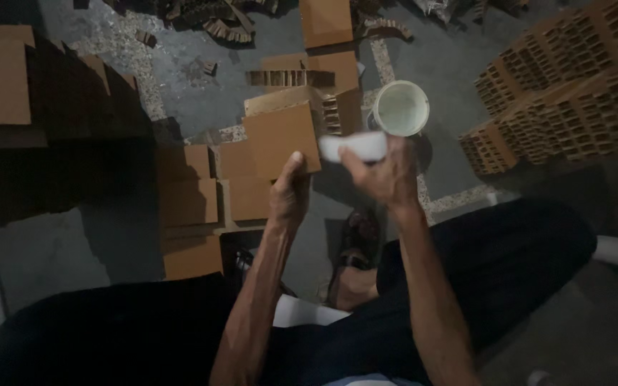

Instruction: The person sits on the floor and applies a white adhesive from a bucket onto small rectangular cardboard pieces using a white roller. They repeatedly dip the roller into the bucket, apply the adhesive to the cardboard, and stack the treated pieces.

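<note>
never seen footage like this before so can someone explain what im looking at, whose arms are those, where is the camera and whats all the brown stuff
There is no machine here. The one picture comes from a camera worn on a person's head, looking down, so the two bare arms reaching up from the bottom are that person's own. The person appears to sit, dark trousers over the knees, one sandalled foot on the concrete floor.

The left hand holds a flat brown cardboard piece by its lower edge. The right hand holds a small white object, too blurred to identify.

The brown stuff is cardboard: flat sheets lying on the floor under the hands, and stacks of cardboard grid dividers on the right. A white bucket stands on the floor just beyond the right hand.
</note>
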